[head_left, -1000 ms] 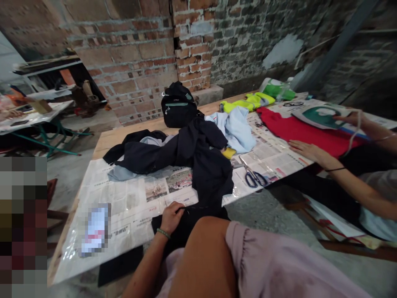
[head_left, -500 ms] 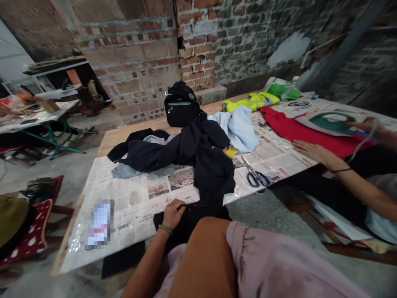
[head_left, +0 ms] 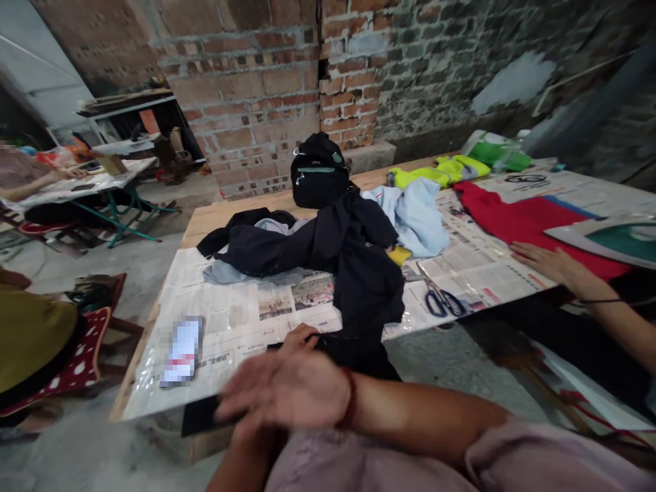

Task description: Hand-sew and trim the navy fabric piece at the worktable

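A wooden table bears newspapers, dark cloth, scissors and a black bag.

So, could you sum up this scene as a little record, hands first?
Left hand: pinching the near edge of the dark cloth, partly hidden
Right hand: open in front of the left, blurred, nothing seen in it
Scissors: on the newspaper-covered table, right of the dark cloth
Behind the cloth: black bag
Co-worker's hand: by the red cloth
Iron: far right
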`<state>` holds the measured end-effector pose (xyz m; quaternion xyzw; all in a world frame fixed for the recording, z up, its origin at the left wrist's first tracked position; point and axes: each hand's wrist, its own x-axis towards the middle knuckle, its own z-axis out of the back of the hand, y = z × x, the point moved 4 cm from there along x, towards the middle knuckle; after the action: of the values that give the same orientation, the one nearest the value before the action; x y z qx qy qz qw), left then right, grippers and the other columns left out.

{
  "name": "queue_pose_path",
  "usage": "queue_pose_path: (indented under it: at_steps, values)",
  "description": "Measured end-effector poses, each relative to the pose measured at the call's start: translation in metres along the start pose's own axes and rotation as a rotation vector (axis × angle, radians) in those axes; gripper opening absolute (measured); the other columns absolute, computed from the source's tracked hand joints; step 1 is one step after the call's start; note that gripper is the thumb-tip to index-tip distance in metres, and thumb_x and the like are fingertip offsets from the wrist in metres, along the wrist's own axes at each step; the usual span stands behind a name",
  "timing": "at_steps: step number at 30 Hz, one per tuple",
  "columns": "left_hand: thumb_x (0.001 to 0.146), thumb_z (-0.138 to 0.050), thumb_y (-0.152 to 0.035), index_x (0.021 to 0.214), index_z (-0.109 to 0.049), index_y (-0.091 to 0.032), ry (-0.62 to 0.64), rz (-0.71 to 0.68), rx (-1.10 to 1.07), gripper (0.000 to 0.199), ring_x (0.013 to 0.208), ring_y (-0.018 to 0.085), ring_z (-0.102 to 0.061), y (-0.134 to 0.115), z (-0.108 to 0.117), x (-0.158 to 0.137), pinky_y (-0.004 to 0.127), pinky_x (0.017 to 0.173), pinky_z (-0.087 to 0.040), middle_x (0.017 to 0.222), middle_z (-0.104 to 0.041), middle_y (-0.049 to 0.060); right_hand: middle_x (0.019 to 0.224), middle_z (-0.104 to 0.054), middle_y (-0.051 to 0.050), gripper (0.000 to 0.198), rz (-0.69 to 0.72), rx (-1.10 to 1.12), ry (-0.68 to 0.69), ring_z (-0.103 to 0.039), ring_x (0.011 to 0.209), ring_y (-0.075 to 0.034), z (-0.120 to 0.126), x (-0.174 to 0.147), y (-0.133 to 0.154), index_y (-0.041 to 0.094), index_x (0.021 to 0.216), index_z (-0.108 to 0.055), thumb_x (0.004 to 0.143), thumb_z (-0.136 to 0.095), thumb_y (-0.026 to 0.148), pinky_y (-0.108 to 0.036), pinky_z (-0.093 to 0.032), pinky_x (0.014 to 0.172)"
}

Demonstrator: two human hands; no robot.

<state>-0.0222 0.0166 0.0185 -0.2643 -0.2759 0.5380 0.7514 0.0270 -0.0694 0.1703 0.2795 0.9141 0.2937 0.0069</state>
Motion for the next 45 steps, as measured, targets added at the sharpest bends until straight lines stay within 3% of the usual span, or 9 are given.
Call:
queue_pose_path:
  at_steps: [2,5,8,11,16,34,37,40,45]
  values:
    - [0.081,-0.040,-0.013,0.071,-0.065,-0.015,-0.008,0.013,-0.007,0.027,0.073,0.015,-0.059,0.000,0.000,0.000,0.025,0.070,-0.050,0.069,-0.062,0.003,0.118,-0.055,-0.009,0.037,0.164,0.061,-0.161,-0.051,0.109,-0.020,0.030,-0.015,0.017,0.018,0.108,-0.056,0.086,-0.041,0.044,-0.042,-0.035,0.095]
    - [0.077,-0.052,-0.013,0.074,-0.065,-0.018,0.005,-0.024,-0.015,0.015,0.076,0.017,-0.060,0.001,-0.001,-0.001,0.028,0.071,-0.049,0.072,-0.064,0.002,0.120,-0.055,-0.004,0.041,0.365,0.159,-0.386,-0.048,0.114,-0.021,0.082,-0.050,0.042,0.024,0.113,-0.054,0.084,-0.039,0.049,-0.045,-0.028,0.101]
    - [0.075,-0.054,-0.013,0.080,-0.065,-0.020,0.005,-0.067,0.007,0.014,0.077,0.015,-0.059,0.002,-0.002,-0.001,0.027,0.074,-0.047,0.078,-0.064,0.002,0.126,-0.052,-0.003,0.041,0.441,0.168,-0.433,-0.043,0.119,-0.022,0.115,-0.081,0.055,0.026,0.115,-0.053,0.081,-0.039,0.045,-0.047,-0.023,0.104]
    - [0.076,-0.051,-0.013,0.080,-0.065,-0.021,-0.005,-0.081,0.012,0.016,0.077,0.014,-0.059,0.004,-0.002,-0.001,0.026,0.075,-0.047,0.079,-0.063,0.001,0.132,-0.046,-0.001,0.046,0.510,0.105,-0.459,-0.039,0.123,-0.022,0.130,-0.097,0.062,0.027,0.119,-0.050,0.074,-0.042,0.032,-0.048,-0.020,0.106]
    - [0.076,-0.052,-0.016,0.081,-0.065,-0.021,-0.006,-0.085,0.012,0.015,0.079,0.014,-0.059,0.006,-0.003,0.000,0.027,0.076,-0.047,0.080,-0.064,0.001,0.135,-0.042,-0.001,0.058,0.537,0.005,-0.503,-0.039,0.123,-0.022,0.139,-0.104,0.065,0.027,0.122,-0.048,0.064,-0.042,0.021,-0.049,-0.019,0.107]
    - [0.076,-0.052,-0.015,0.080,-0.064,-0.021,-0.010,-0.089,0.008,0.015,0.080,0.014,-0.059,0.001,-0.001,0.000,0.026,0.077,-0.047,0.079,-0.064,0.001,0.131,-0.047,0.000,0.061,0.502,0.041,-0.469,-0.045,0.118,-0.021,0.148,-0.109,0.050,0.030,0.120,-0.048,0.061,-0.044,0.013,-0.050,-0.020,0.106]
    - [0.077,-0.050,-0.016,0.081,-0.064,-0.021,0.006,-0.080,0.016,0.015,0.080,0.014,-0.059,0.001,-0.001,0.000,0.027,0.077,-0.047,0.080,-0.063,0.001,0.126,-0.052,0.002,0.049,0.498,0.088,-0.447,-0.046,0.117,-0.020,0.148,-0.109,0.049,0.030,0.104,-0.057,0.061,-0.046,0.009,-0.049,-0.021,0.105]
    - [0.077,-0.050,-0.016,0.081,-0.064,-0.021,0.016,-0.066,0.022,0.015,0.080,0.014,-0.058,0.000,-0.001,0.000,0.028,0.077,-0.047,0.080,-0.063,0.001,0.115,-0.060,0.003,0.016,0.492,0.142,-0.401,-0.047,0.116,-0.020,0.149,-0.108,0.046,0.020,0.067,-0.057,0.065,-0.050,0.006,-0.046,-0.024,0.104]
    - [0.077,-0.050,-0.015,0.081,-0.064,-0.021,0.012,-0.074,0.020,0.015,0.079,0.014,-0.059,-0.001,0.000,0.000,0.027,0.076,-0.047,0.080,-0.063,0.001,0.109,-0.063,0.000,0.023,0.503,0.194,-0.389,-0.048,0.115,-0.023,0.152,-0.110,0.043,0.016,0.052,-0.041,0.069,-0.056,0.014,-0.044,-0.029,0.100]
